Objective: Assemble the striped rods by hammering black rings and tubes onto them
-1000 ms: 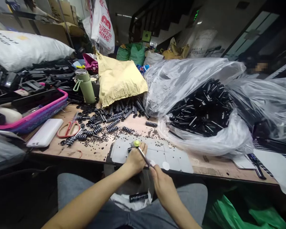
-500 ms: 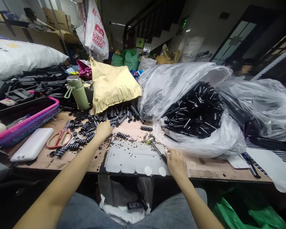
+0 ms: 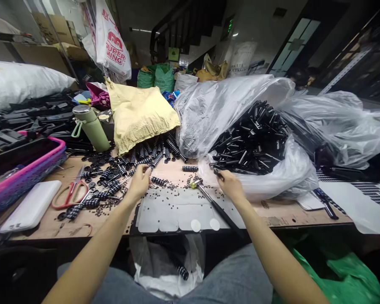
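Note:
My left hand (image 3: 140, 182) is above the wooden bench, beside a pile of black ribbed rollers (image 3: 142, 152). Its fingers are pinched together; whatever is between them is too small to make out. My right hand (image 3: 230, 185) is at the mouth of a clear plastic bag (image 3: 272, 183) full of short black tubes (image 3: 247, 141), and its fingers close on one black tube (image 3: 218, 172). Between my hands a hammer (image 3: 210, 199) with a yellowish head and dark handle lies on a pale sheet (image 3: 164, 213) sprinkled with tiny black rings. One ribbed roller (image 3: 190, 168) lies apart, left of the bag.
On the left are red-handled scissors (image 3: 70, 195), a white phone-like slab (image 3: 31, 207), a pink-rimmed basket (image 3: 58, 145) and a green flask (image 3: 93, 128). A yellow sack (image 3: 142, 114) rests behind the rollers. An open white bag (image 3: 158, 283) hangs below the bench edge.
My right hand has moved from beside the hammer handle up to the bag's mouth. My left hand has drawn back slightly from the rollers. Another roller position shows in the lower bag.

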Motion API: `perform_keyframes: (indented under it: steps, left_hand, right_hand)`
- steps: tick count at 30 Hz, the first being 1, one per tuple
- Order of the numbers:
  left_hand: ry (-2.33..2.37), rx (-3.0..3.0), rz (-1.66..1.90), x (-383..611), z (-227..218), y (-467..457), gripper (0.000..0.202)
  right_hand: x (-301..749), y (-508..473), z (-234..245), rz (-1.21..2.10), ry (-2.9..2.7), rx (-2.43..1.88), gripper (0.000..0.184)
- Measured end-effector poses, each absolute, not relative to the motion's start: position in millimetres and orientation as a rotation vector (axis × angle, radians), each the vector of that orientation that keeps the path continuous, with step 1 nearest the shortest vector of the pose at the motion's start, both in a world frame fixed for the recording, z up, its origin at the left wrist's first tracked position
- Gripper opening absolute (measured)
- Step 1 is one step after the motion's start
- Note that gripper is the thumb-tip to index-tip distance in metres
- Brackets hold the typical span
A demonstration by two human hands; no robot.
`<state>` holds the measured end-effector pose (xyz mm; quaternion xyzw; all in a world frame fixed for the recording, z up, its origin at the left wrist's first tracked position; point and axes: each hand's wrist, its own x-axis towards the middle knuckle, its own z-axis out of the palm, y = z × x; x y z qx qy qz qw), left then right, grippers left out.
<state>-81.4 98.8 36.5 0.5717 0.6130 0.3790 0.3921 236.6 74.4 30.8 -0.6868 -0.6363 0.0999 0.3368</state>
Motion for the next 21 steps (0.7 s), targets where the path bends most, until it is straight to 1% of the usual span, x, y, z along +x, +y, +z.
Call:
perform_keyframes:
  steps: [1,3,6,7,9,10,12,14,15,16,17,19,20,21]
  left_hand:
    - [1.443,1.311,0.994,-71,39,89,0.032]
    - [1.265,1.177,0.974,-49,43,72,0.031]
    - [1.083,1.213,0.813,-21,47,52,0.03]
    - [1.043,1.255,0.786,-15,47,48,0.027]
    - [1.023,1.405,0.852,-9,45,42,0.022]
    - [1.037,1.518,0.929,-9,42,40,0.019]
    - [1.067,1.769,1.082,-10,35,36,0.016]
    - [1.088,1.951,1.14,-13,29,33,0.016]
    - [1.091,1.989,1.137,-15,27,31,0.015]
    - [1.094,1.991,1.129,-16,25,30,0.013]
    - [1.101,1.964,1.121,-17,23,29,0.015]
    - [1.116,1.87,1.104,-19,18,27,0.025]
    - [1.132,1.84,1.087,-20,15,26,0.027]
    - [1.161,1.851,1.06,-22,12,25,0.029]
  right_hand:
    - [227,69,33,0.312,-1.622,-1.738,0.021]
    - [203,58,38,0.592,-1.487,-1.608,0.03]
    - [166,42,45,1.28,-1.182,-1.338,0.033]
    - [156,38,48,1.418,-1.089,-1.274,0.034]
    - [141,30,53,1.542,-0.916,-1.243,0.038]
    - [137,27,56,1.63,-0.819,-1.233,0.044]
    - [131,22,59,1.906,-0.637,-1.179,0.058]
    - [129,19,59,2.151,-0.543,-1.089,0.068]
    - [128,18,58,2.177,-0.542,-1.071,0.068]
    - [127,17,56,2.127,-0.571,-1.085,0.065]
    - [127,16,54,2.026,-0.635,-1.126,0.062]
    - [127,15,49,1.724,-0.876,-1.281,0.057]
    - [129,14,45,1.527,-1.039,-1.375,0.062]
    - [131,12,42,1.312,-1.216,-1.459,0.072]
